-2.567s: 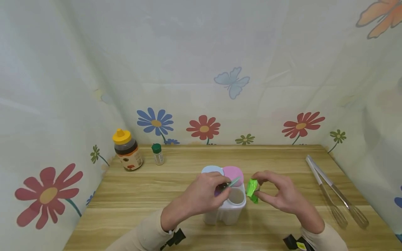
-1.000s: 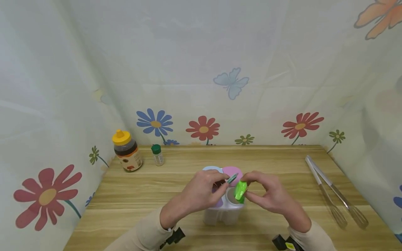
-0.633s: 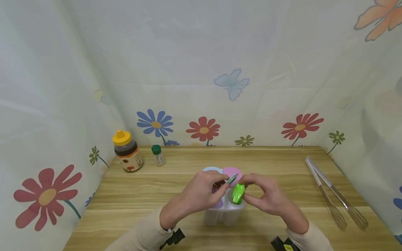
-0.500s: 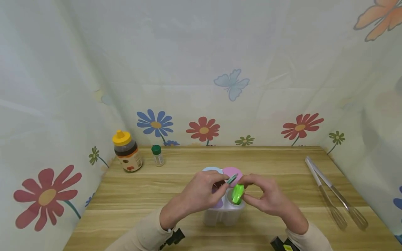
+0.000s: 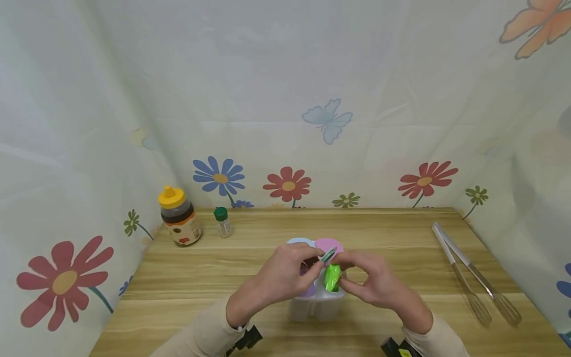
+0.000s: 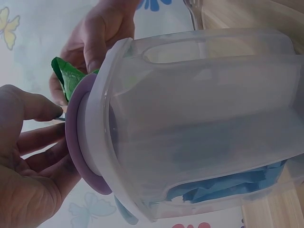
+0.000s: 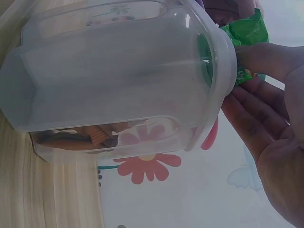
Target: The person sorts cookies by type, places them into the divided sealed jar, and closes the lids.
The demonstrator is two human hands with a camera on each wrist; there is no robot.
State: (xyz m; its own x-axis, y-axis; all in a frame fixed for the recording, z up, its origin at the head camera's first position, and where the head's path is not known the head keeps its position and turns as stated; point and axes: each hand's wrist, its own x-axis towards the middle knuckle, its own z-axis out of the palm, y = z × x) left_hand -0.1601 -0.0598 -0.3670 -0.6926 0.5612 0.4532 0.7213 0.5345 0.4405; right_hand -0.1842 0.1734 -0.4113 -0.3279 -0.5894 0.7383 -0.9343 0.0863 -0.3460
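Observation:
My left hand (image 5: pixel 283 272) pinches a small pale green lid (image 5: pixel 329 254) above a translucent storage box (image 5: pixel 314 311) with several compartments. With thumb and fingers my right hand (image 5: pixel 376 280) holds a bright green packet (image 5: pixel 332 277) at the mouth of the box's uncovered front right compartment. In the right wrist view the green packet (image 7: pixel 247 33) reaches partly inside the rim. Blue, pink (image 5: pixel 329 245) and purple lids (image 6: pixel 76 128) cover the other compartments. Blue packets (image 6: pixel 228 185) show through one wall, brown packets (image 7: pixel 90 137) through another.
A jar with a yellow cap (image 5: pixel 180 218) and a small green-capped shaker (image 5: pixel 222 222) stand at the back left of the wooden table (image 5: pixel 178 292). Metal tongs (image 5: pixel 473 270) lie at the right. A flowered cloth (image 5: pixel 267 99) hangs behind and at the sides.
My right hand has moved left with the green packet, from beside the box to over the open compartment and partly into its mouth. My left hand has stayed nearly still with the lid.

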